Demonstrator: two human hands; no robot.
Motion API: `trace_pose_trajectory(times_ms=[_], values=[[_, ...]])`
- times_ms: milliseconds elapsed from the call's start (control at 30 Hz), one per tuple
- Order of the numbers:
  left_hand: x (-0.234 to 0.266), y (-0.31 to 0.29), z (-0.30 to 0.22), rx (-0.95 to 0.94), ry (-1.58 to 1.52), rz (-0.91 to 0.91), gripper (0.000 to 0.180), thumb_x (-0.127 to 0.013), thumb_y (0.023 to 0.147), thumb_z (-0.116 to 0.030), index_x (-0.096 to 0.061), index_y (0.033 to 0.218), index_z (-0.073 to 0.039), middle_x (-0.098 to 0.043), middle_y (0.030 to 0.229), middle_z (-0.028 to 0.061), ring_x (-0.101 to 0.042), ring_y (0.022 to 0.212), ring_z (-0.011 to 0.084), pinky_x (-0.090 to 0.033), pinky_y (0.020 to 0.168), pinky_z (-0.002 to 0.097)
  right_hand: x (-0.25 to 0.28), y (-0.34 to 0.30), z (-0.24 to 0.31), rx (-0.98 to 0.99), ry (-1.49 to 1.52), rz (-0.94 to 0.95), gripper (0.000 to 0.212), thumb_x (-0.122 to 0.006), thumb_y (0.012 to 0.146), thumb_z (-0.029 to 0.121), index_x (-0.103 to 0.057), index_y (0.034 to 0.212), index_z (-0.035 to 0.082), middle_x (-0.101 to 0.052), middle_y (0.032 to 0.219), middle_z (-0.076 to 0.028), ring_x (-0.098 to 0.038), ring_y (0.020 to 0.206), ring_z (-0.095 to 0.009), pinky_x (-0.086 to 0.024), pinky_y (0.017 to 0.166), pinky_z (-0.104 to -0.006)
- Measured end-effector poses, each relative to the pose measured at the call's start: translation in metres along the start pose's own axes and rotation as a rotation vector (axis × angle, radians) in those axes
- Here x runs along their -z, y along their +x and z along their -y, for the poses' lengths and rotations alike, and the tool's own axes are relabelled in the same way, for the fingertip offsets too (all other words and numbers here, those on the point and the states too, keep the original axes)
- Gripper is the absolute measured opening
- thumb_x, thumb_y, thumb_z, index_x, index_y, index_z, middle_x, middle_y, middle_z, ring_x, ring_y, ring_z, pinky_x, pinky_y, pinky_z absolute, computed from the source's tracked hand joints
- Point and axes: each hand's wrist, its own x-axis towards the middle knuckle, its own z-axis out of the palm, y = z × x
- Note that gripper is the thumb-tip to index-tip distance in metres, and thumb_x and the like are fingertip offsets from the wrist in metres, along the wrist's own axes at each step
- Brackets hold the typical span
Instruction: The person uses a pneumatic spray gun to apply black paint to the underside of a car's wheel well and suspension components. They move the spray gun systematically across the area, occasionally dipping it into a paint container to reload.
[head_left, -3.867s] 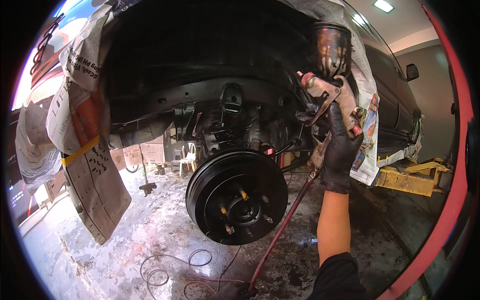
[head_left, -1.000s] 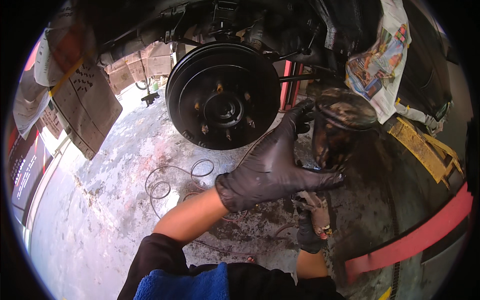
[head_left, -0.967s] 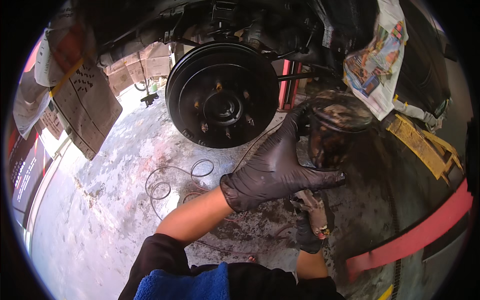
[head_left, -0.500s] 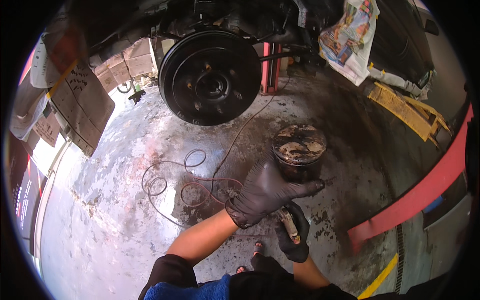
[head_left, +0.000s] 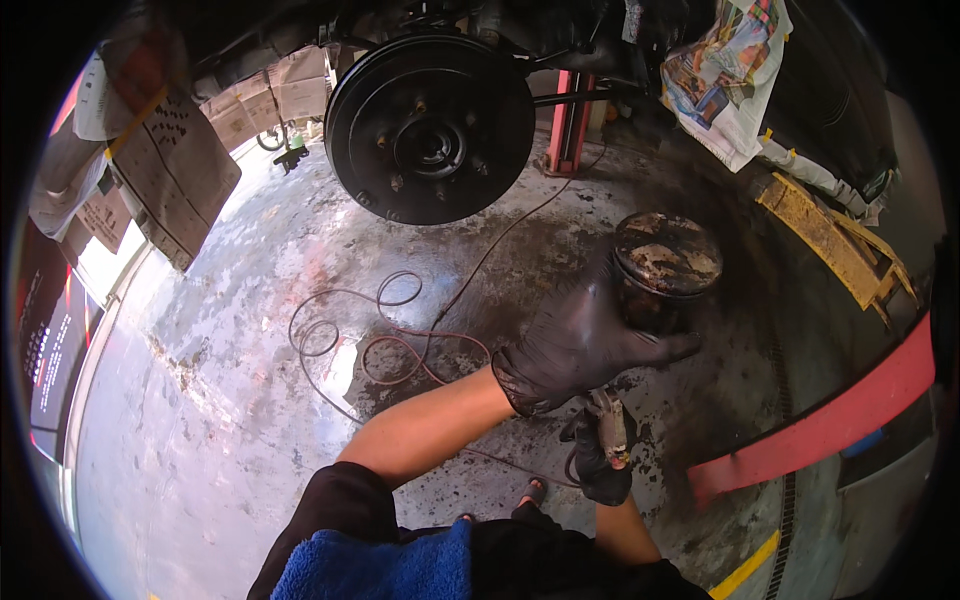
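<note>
While the right hand (head_left: pixel 600 462) wraps the gun (head_left: pixel 611 424), its grip is clamped on the handle, black-gloved fingers curled around it. Left hand (head_left: pixel 580 340), same kind of glove, sits farther out at the cup (head_left: pixel 668 254), thumb stretched across the near side, fingers going behind the left side; fingertips hidden, so cannot tell if that grip is clamped or just loosely around it. Cup is dark and round, lid blotched brown and tan, facing up toward the camera, right of the left hand and well below the drum (head_left: pixel 428 125) in view. Join between cup and gun is blocked by the left hand, cannot tell how they meet. Both are held over the floor (head_left: pixel 220 370), wet-looking and patchy grey. Drum is black, studs around its hub, hanging under the vehicle, well apart from both hands. Hose (head_left: pixel 393 384) lies in loops on the floor left of the hands, one run passing close to the right hand. Red post (head_left: pixel 567 122) stands behind, just right of the drum. Newspaper (head_left: pixel 725 85) covers the body edge upper right, yellow bracket (head_left: pixel 825 240) below it. Blue towel (head_left: pixel 380 568) lies against the person's front, bottom edge.
</note>
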Motion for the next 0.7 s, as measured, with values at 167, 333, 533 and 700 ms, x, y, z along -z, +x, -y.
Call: trace_pose_trajectory(times_ms=[167,333,533,700], values=[[-0.006,0.042,0.015,-0.094,0.086,-0.068,0.095,-0.089,0.075,-0.025,-0.03,0.144,0.003,-0.057,0.133,0.0148,-0.056,0.122,0.0188,-0.045,0.106,0.0345,0.03,0.046,0.003,0.106,-0.093,0.032,0.045,-0.065,0.096,0.016,-0.054,0.134,-0.005,-0.067,0.117,-0.018,-0.066,0.102,-0.024,-0.051,0.091,-0.0343],[-0.02,0.076,0.034,-0.081,0.071,-0.103,0.091,-0.09,0.074,-0.019,-0.033,0.142,0.003,-0.057,0.133,0.0125,-0.056,0.122,0.0177,-0.045,0.107,0.0333,0.061,0.079,0.006,0.051,-0.128,0.082,0.04,-0.065,0.095,0.01,-0.057,0.132,-0.003,-0.068,0.115,-0.017,-0.067,0.1,-0.022,-0.052,0.087,-0.0329],[-0.019,0.104,0.052,-0.104,0.01,-0.115,0.087,-0.089,0.074,-0.016,-0.036,0.141,0.001,-0.058,0.133,0.0124,-0.057,0.121,0.0178,-0.046,0.106,0.0338,0.08,0.111,-0.003,-0.037,-0.089,0.177,0.043,-0.067,0.094,0.007,-0.056,0.135,-0.002,-0.069,0.117,-0.017,-0.069,0.099,-0.021,-0.054,0.084,-0.0329],[0.006,0.114,0.036,-0.216,0.379,-0.065,0.072,-0.067,0.095,-0.039,-0.034,0.144,0.002,-0.057,0.134,0.0207,-0.057,0.127,0.0295,-0.043,0.109,0.0383,0.086,0.14,0.0,0.214,-0.116,0.162,0.047,-0.066,0.095,0.009,-0.052,0.139,-0.002,-0.067,0.121,-0.017,-0.067,0.105,-0.021,-0.052,0.089,-0.0335]])
